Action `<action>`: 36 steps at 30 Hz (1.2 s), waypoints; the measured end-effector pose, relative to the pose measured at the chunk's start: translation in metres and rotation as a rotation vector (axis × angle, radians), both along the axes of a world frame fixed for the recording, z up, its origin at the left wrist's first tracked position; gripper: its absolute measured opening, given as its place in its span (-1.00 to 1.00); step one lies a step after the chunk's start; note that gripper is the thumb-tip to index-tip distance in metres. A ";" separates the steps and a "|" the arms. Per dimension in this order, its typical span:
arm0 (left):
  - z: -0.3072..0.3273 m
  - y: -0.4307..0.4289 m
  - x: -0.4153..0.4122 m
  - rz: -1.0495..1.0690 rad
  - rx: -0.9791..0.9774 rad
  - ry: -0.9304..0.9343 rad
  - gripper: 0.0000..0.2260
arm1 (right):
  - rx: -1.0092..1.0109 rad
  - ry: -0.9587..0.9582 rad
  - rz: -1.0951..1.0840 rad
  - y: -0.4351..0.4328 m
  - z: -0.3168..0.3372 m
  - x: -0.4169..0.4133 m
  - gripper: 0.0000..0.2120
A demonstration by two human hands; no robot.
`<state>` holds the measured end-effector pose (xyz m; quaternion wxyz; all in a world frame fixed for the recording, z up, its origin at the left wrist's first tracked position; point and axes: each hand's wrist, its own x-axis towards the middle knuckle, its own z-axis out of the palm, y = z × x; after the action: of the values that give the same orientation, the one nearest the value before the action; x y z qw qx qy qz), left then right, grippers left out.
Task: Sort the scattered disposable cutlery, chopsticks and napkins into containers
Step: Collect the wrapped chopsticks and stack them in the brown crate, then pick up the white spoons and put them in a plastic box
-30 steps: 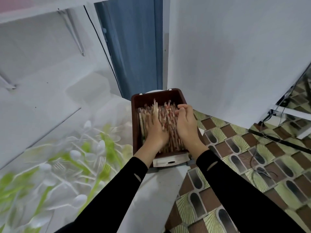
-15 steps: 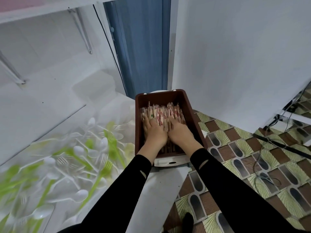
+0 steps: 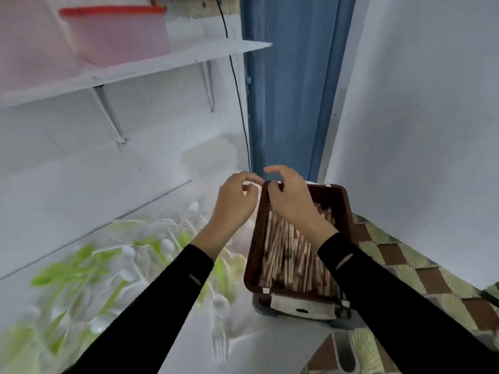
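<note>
A brown plastic tray [image 3: 251, 265] stands at the right end of the white counter and holds a bed of paper-wrapped chopsticks [image 3: 286, 255]. My right hand [image 3: 293, 203] hovers over the tray's far left corner, fingers loosely curled, with nothing visible in it. Just left of the tray's far corner my left hand [image 3: 233, 203] is raised, also loosely curled and holding nothing I can see. Blurred white and green plastic spoons and forks [image 3: 108, 265] lie scattered on the counter to the left. A single white fork [image 3: 220, 344] lies near the front.
A wall shelf [image 3: 175, 60] above carries a pink container with a red lid [image 3: 116, 33]. A blue door frame [image 3: 286, 90] rises behind the tray. A white handled piece [image 3: 302, 306] sticks out under the tray's near end. Patterned floor [image 3: 405, 265] drops off to the right.
Both hands have lifted off the chopsticks they were pressing flat and moved toward the tray's far left corner. The camera has tilted up, bringing the shelf into view.
</note>
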<state>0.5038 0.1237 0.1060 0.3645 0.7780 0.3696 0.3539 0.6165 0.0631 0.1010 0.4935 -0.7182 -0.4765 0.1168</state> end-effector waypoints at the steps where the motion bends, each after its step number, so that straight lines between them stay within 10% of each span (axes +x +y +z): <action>1: 0.016 0.014 -0.009 0.042 0.066 0.000 -0.73 | 0.045 -0.015 0.068 0.015 0.017 -0.005 -0.69; 17: 0.237 0.087 -0.158 0.862 1.135 -0.054 -0.78 | 0.605 -0.217 0.582 0.149 0.210 -0.135 -0.33; 26: 0.302 0.131 -0.197 0.813 0.532 0.247 -0.53 | 0.323 -0.115 0.514 0.175 0.219 -0.230 0.14; 36: 0.279 0.091 -0.204 0.870 0.868 -0.037 -0.69 | 0.358 -0.195 0.302 0.184 0.215 -0.237 0.06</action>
<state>0.3001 0.2151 0.3850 -0.1568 0.6270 0.4690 0.6020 0.3794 0.2467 0.3161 0.5414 -0.5479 -0.6369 0.0329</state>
